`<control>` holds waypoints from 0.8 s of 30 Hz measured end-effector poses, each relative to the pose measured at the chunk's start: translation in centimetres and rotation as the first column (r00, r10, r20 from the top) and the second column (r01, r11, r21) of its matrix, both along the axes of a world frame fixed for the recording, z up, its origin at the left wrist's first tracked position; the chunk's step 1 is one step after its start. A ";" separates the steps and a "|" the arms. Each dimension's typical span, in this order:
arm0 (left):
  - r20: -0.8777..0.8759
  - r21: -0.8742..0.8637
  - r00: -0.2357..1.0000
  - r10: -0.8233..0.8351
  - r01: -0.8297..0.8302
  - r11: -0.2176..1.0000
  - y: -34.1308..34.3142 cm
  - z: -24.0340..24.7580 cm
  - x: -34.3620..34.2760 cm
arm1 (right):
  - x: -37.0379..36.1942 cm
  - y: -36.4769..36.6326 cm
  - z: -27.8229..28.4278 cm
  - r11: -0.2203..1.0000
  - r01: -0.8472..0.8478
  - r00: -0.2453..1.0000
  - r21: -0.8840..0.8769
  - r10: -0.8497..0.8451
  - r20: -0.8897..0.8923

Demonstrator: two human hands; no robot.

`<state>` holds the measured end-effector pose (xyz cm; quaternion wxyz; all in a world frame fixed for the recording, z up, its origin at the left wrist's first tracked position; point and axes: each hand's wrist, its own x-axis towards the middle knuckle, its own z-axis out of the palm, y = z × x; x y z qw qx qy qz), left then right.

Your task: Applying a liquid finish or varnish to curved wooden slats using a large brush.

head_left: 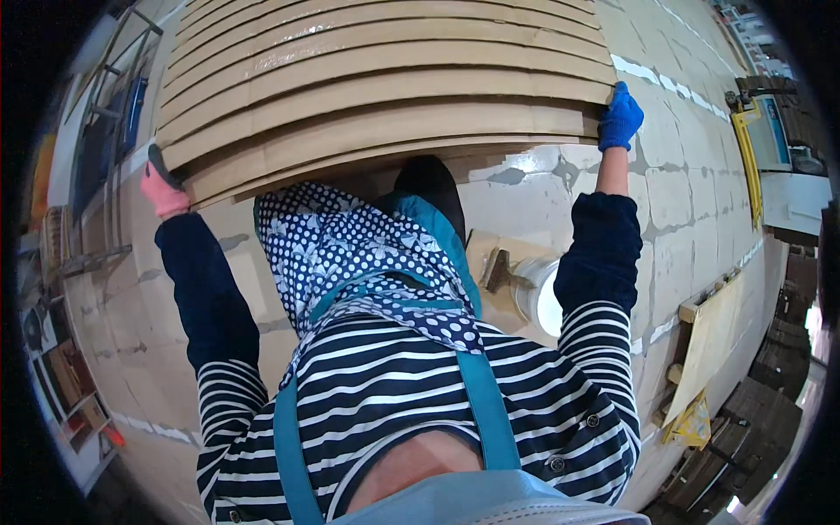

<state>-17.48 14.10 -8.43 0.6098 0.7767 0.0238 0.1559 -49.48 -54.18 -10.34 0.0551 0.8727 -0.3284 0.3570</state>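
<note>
Both my arms reach forward to a wide brown cardboard sheet [394,86], the nearest of several overlapping sheets [385,54]. My left hand [164,184], in a pink glove with a dark palm, is closed on the left end of the cardboard. At the right end, my right hand [620,116] in a blue glove grips the corner, its fingers partly hidden. A dark gap shows under the near edge, above more cardboard lying below. Shiny, wet-looking patches mark some sheets farther back.
A white bucket [544,302] stands on the tiled floor to my right, with a brush [496,271] beside it on a flat brown piece. Farther right are a wooden board [710,346] and a yellow frame [748,166]. A metal rack [109,96] stands at left.
</note>
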 end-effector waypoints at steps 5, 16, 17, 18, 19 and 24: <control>0.078 0.129 0.988 0.131 -0.140 0.982 -1.0 0.6 -0.9 | -0.6 1.4 0.4 0.991 0.126 0.986 -0.052 -0.131 -0.104; -0.076 0.620 0.997 0.020 0.032 0.784 5.7 1.0 0.9 | -2.6 -0.9 3.5 0.946 0.135 0.977 0.296 -0.077 -0.198; -0.253 0.559 0.967 0.021 0.128 0.819 5.6 2.5 0.2 | -4.3 -1.7 4.4 0.912 0.259 0.940 0.317 -0.163 -0.300; -0.426 0.477 0.905 0.016 0.210 0.853 5.4 3.0 -0.5 | -5.3 -1.4 5.6 0.869 0.377 0.885 0.320 -0.235 -0.403; -0.430 0.470 0.903 0.004 0.220 0.855 4.4 3.0 -1.1 | -5.9 -0.8 6.0 0.868 0.386 0.881 0.312 -0.246 -0.404; -0.565 0.619 0.822 0.068 0.367 0.694 2.5 4.3 -4.1 | -3.3 6.0 6.8 0.674 0.308 0.900 0.672 0.022 -0.434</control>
